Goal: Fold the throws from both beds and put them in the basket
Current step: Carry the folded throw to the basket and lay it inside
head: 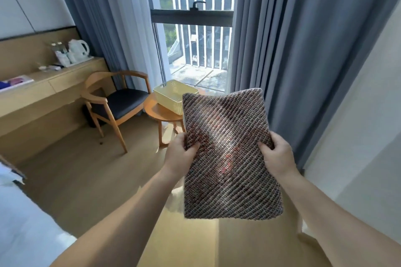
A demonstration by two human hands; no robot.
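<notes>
Curtain (303, 50), grey, full height, frames the window on your right; nothing you carry touches it. Bed (19, 223), a white corner at lower left, shows no second throw, so that half of the task cannot be judged here.

Chair (121, 102) stands just beside the round table (160, 115). A wide swing on your left side may clip its armrest.

Throw (230, 154), a knitted rectangle already folded, is held up in the air in front of you, near the table but not yet over it. You hold only its side edges, so the lower half hangs free. Its layers may slide apart if either grip slackens.

Basket (171, 96), yellow and perforated, sits on the table with its near corner hidden behind the throw. It looks light. A throw pressed in off-centre may shove it toward the table edge, and one laid in flat may catch on the rim and spring open.

Left hand (180, 154) pinches the left edge, thumb in front. Right hand (277, 154) pinches the right edge the same way.
</notes>
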